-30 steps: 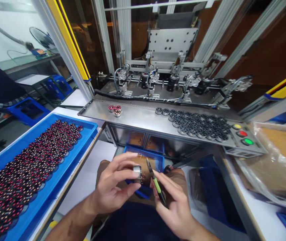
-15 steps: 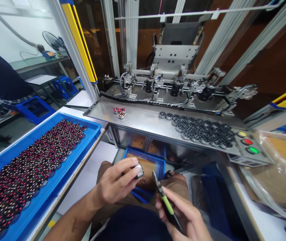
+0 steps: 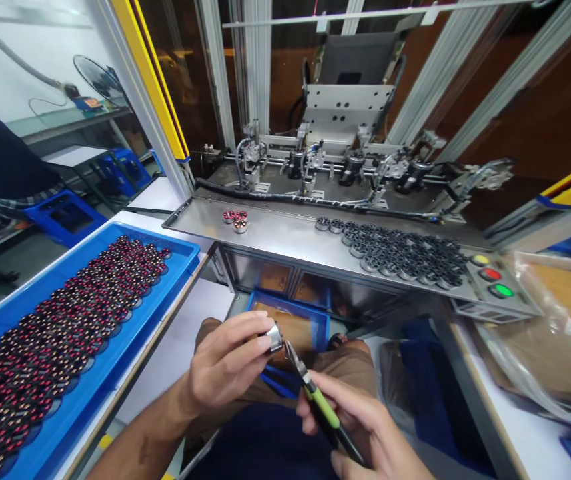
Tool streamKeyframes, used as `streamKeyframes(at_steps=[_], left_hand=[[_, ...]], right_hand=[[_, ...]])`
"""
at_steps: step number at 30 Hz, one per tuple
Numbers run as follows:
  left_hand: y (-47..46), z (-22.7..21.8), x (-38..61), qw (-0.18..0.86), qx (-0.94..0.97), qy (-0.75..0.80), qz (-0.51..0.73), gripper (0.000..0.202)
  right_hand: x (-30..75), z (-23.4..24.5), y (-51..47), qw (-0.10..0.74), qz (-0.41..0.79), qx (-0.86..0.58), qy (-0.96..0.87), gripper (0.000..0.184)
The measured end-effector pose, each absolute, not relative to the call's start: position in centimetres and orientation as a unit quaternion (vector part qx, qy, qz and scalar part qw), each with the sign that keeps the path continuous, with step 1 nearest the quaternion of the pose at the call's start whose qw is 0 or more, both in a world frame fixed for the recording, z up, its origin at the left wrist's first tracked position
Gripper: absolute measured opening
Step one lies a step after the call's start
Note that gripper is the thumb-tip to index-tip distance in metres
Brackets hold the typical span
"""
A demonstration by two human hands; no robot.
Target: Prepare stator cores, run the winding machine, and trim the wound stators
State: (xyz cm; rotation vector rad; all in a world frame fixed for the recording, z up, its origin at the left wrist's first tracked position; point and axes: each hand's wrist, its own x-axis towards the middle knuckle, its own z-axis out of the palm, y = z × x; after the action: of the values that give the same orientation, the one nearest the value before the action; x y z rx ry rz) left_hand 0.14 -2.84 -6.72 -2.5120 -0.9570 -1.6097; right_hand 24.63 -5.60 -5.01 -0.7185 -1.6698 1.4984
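Note:
My left hand [image 3: 228, 350] is closed on a small motor stator [image 3: 276, 338], gripping its silver metal rim between fingers and thumb above my lap. A thin wire seems to stick out of its right side. In my right hand [image 3: 365, 420] is a pair of cutting pliers [image 3: 321, 402] with green and black handles. Their pointed jaws are right beside the stator, at the wire; whether they touch it I cannot tell. Below both hands, a blue bin [image 3: 320, 331] with brown cardboard in it sits between the knees.
At left, a blue tray [image 3: 185, 257] holds many wound stators [image 3: 90, 307]. The metal shelf [image 3: 280, 237] ahead carries 3 red-and-copper stators [image 3: 239, 227] and many dark ones [image 3: 405, 253]. Beyond stands a machine [image 3: 350, 113]; push buttons [image 3: 490, 274] are at right. Another person [image 3: 5, 153] sits far left.
The pliers have moved left and up to the stator's side, closing the gap. My left hand keeps its hold on the stator. The view has shifted slightly.

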Motion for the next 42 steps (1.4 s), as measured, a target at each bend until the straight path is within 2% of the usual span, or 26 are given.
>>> streamKeyframes(at_steps=[9, 23, 33, 36, 38, 40, 42], left_hand=[[-2.5, -5.6, 1.0, -0.063, -0.782, -0.269, -0.558, 0.071], [-2.6, -5.8, 0.9, -0.079, -0.780, -0.246, -0.570, 0.074], [-3.0, -7.1, 0.5, -0.080, -0.765, -0.284, -0.573, 0.077], [-4.2, -8.5, -0.1, -0.151, -0.708, -0.352, -0.594, 0.069], [-5.1, -9.6, -0.7, -0.257, -0.621, -0.421, -0.609, 0.057], [-5.9, -10.8, -1.7, -0.382, -0.491, -0.473, -0.624, 0.049], [-7.1, -11.7, -3.2, -0.448, -0.380, -0.495, -0.640, 0.053]], right_hand=[[24.7, -5.1, -5.5, 0.389, 0.604, -0.280, -0.638, 0.086], [24.7, -5.6, -5.7, 0.351, 0.656, -0.306, -0.594, 0.074], [24.8, -5.2, -4.6, 0.302, 0.574, -0.400, -0.647, 0.049], [25.4, -6.7, -3.0, 0.266, 0.468, -0.419, -0.731, 0.045], [25.9, -7.7, -0.3, 0.272, 0.374, -0.413, -0.785, 0.046], [25.8, -8.5, 4.3, 0.294, 0.307, -0.408, -0.808, 0.054], [24.9, -9.0, 10.4, 0.304, 0.249, -0.422, -0.817, 0.061]])
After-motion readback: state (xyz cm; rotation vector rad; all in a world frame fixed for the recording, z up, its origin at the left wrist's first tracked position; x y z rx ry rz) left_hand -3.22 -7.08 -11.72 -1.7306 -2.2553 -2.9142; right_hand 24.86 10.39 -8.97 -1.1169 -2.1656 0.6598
